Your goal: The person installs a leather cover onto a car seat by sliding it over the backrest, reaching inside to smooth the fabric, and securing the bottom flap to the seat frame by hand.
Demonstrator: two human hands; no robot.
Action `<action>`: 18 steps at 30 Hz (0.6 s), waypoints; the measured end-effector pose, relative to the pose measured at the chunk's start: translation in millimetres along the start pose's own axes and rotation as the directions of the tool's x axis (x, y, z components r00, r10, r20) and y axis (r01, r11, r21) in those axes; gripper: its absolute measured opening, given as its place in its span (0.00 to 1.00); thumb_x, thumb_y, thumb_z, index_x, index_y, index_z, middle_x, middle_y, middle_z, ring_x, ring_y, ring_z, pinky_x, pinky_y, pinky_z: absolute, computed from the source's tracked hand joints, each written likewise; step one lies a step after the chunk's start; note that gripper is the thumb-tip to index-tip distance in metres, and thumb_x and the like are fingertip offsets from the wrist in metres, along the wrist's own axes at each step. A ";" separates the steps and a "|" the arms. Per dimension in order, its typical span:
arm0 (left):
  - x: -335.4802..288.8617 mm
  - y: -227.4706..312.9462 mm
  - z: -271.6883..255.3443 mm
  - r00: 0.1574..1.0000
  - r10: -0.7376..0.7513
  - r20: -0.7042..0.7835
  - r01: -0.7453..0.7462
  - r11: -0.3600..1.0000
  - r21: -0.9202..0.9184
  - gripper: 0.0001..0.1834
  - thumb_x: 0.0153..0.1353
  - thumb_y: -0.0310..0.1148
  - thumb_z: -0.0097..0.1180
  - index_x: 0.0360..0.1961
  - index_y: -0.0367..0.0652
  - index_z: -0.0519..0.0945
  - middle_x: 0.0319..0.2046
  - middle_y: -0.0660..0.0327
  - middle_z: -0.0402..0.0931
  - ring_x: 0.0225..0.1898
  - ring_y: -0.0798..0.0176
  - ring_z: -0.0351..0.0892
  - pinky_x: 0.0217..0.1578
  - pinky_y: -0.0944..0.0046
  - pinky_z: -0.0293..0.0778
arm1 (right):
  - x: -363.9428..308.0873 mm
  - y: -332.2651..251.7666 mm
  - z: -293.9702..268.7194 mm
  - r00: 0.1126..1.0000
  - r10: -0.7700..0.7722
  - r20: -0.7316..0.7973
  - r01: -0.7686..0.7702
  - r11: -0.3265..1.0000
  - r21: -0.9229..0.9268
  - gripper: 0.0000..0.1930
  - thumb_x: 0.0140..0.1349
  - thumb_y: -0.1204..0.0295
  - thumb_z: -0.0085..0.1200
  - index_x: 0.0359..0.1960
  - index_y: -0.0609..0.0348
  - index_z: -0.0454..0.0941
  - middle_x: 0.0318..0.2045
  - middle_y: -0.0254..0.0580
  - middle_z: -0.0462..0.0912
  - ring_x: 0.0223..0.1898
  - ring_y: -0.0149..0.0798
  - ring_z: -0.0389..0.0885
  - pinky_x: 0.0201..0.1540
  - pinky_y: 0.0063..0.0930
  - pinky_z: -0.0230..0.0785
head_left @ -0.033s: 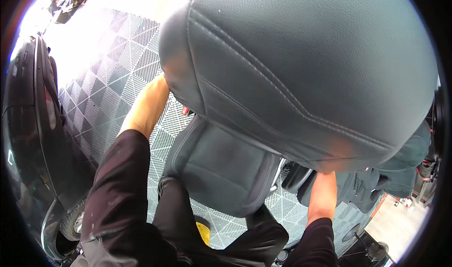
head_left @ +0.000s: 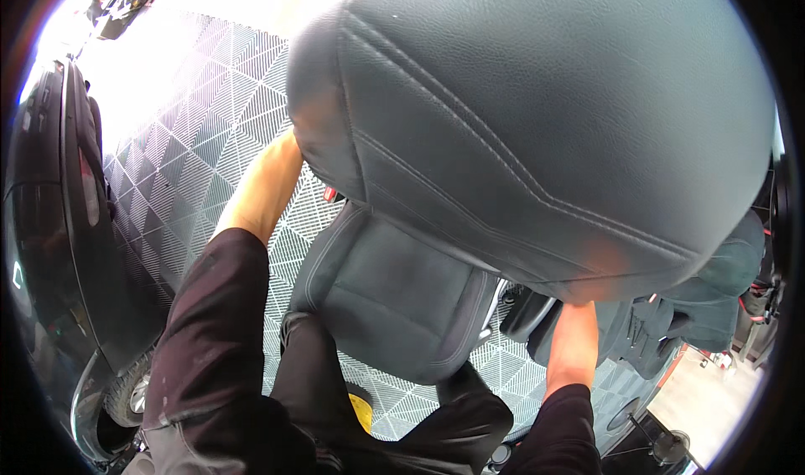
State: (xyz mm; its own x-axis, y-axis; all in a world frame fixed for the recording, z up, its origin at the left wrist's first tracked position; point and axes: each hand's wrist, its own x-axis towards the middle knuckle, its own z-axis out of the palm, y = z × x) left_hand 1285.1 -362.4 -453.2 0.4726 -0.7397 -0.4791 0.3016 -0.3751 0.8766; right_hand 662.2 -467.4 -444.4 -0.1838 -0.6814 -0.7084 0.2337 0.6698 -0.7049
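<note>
A large black leather-covered seat part with grey stitching (head_left: 520,114), apparently a car seat's backrest, looms close and fills the upper right. My left hand (head_left: 291,146) meets its left side; my right hand (head_left: 579,309) reaches its lower right edge. Both hands disappear behind the leather from about the wrist, so their fingers and grip are hidden. Blurred orange patches show on the leather near each hand. Below it, between my legs, lies a black seat cushion (head_left: 398,286) with a fabric middle and stitched sides. A red buckle (head_left: 329,194) peeks out at its far left corner.
A dark car (head_left: 50,249) with a wheel (head_left: 130,395) stands along the left. Patterned grey tiles (head_left: 193,140) cover the floor. More black seats (head_left: 721,282) are at the right. Something yellow (head_left: 360,410) shows beside my left leg. A round-based stand (head_left: 667,448) is at the lower right.
The backrest has shifted very slightly in the view, along with my hands. Otherwise the scene looks the same.
</note>
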 end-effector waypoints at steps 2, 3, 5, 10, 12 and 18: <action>-1.7 -10.9 8.9 0.999 0.027 0.029 -0.028 0.998 0.050 0.15 0.64 0.38 0.51 0.44 0.40 0.82 0.34 0.52 0.84 0.39 0.55 0.82 0.39 0.57 0.77 | -6.7 10.2 -11.5 1.000 0.019 -0.022 -0.019 1.000 0.013 0.18 0.67 0.47 0.49 0.37 0.47 0.77 0.24 0.30 0.80 0.20 0.31 0.77 0.16 0.27 0.65; -7.7 -16.9 12.8 0.997 0.060 0.057 -0.066 0.992 0.110 0.15 0.64 0.38 0.51 0.44 0.40 0.82 0.34 0.52 0.84 0.39 0.55 0.82 0.39 0.57 0.77 | -17.5 12.1 -18.6 0.999 0.038 -0.039 -0.037 0.999 0.032 0.18 0.67 0.47 0.49 0.36 0.47 0.77 0.24 0.30 0.80 0.19 0.31 0.77 0.16 0.26 0.65; -44.4 -53.9 -31.0 0.959 0.244 0.144 -0.283 0.807 0.519 0.15 0.64 0.37 0.51 0.44 0.40 0.82 0.35 0.52 0.84 0.39 0.55 0.82 0.40 0.57 0.77 | -40.8 30.4 -9.7 0.993 0.121 -0.007 -0.121 0.993 -0.012 0.18 0.67 0.47 0.49 0.36 0.48 0.77 0.23 0.30 0.80 0.19 0.31 0.77 0.16 0.26 0.65; -271.4 -149.4 -103.0 0.975 -0.163 0.152 -0.017 0.625 0.780 0.19 0.65 0.42 0.49 0.30 0.37 0.82 0.26 0.52 0.81 0.31 0.54 0.81 0.37 0.53 0.76 | -209.6 129.7 -109.7 0.979 0.105 0.174 0.035 0.759 -0.650 0.13 0.63 0.61 0.57 0.23 0.54 0.75 0.15 0.33 0.74 0.13 0.28 0.69 0.15 0.25 0.59; -400.9 -99.3 -114.1 0.973 -0.152 0.171 0.017 0.792 0.610 0.17 0.65 0.39 0.49 0.29 0.36 0.80 0.25 0.55 0.81 0.30 0.61 0.81 0.35 0.58 0.75 | -320.7 134.5 -99.5 0.963 0.203 0.178 0.076 0.426 -0.902 0.11 0.61 0.64 0.61 0.30 0.60 0.81 0.21 0.32 0.79 0.23 0.28 0.76 0.27 0.27 0.69; -644.6 83.1 -127.7 0.970 -0.071 0.231 -0.108 0.725 0.681 0.15 0.59 0.41 0.62 0.29 0.39 0.81 0.28 0.53 0.79 0.34 0.49 0.79 0.40 0.55 0.75 | -575.6 77.6 19.4 0.658 0.487 0.574 0.144 0.667 -0.731 0.18 0.69 0.61 0.56 0.51 0.63 0.80 0.48 0.40 0.84 0.51 0.34 0.80 0.57 0.28 0.69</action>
State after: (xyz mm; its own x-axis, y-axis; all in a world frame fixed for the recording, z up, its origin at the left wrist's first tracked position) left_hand 1111.3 154.6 -77.5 0.2461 -0.8199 -0.5169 -0.3964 -0.5718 0.7183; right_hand 804.7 -28.8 -90.7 0.5409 -0.2917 -0.7889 -0.5683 0.5646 -0.5985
